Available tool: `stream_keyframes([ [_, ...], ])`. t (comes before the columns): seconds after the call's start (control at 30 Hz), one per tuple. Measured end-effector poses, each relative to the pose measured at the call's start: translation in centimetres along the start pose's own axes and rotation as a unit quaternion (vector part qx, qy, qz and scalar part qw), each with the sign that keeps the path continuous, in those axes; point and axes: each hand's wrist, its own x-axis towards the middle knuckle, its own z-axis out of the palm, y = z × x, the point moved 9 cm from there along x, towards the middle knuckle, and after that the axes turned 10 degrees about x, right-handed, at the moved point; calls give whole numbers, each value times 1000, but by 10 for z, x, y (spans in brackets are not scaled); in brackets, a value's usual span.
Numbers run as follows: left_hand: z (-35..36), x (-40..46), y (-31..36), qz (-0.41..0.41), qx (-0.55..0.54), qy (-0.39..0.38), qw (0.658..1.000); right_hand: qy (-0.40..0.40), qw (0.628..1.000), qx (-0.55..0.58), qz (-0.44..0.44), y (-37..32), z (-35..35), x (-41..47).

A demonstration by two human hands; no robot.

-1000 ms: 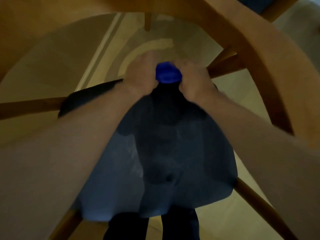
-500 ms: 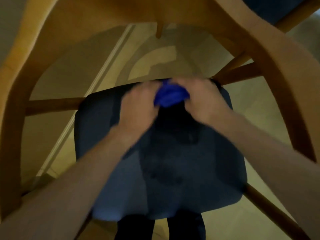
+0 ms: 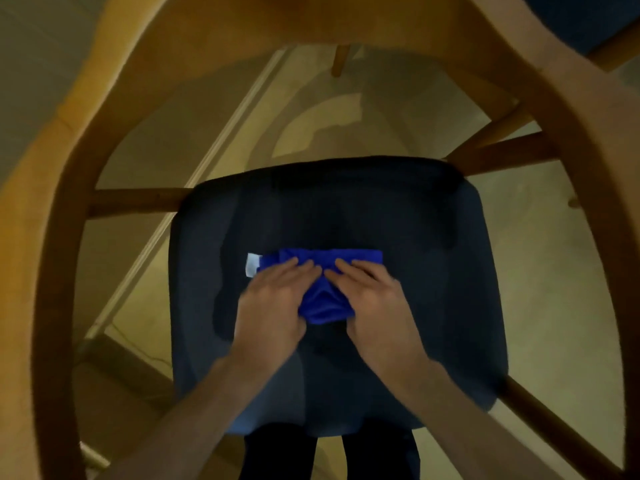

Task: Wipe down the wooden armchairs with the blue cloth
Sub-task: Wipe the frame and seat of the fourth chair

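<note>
My left hand (image 3: 272, 306) and right hand (image 3: 375, 303) press flat, fingers straight, on the bunched blue cloth (image 3: 322, 285) lying mid-cushion on the wooden armchair's (image 3: 86, 140) dark seat cushion (image 3: 450, 271).

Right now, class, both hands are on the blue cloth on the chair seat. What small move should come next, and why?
Probably gather the cloth into one hand and lift it to the wooden frame. The left hand and right hand press it against the dark seat cushion, bunched between them, while the task concerns the wood, which the cloth isn't touching.
</note>
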Motion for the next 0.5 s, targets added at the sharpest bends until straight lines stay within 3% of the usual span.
stream_keyframes([
  [0.1,-16,27,-8,18,5,-23,1000,26,998,42,-30,-10,-32,26],
  [0.23,-72,105,-39,-12,49,90,995,96,992,5,-87,-35,-80,112],
  [0.33,-71,145,-57,-40,69,80,994,71,995,-40,-56,-36,-72,169],
  [0.4,-53,140,-57,-54,59,45,996,57,995,-74,-31,-30,-55,167],
  [0.5,-41,95,-47,-80,76,109,988,125,989,-67,-38,-27,-39,119],
])
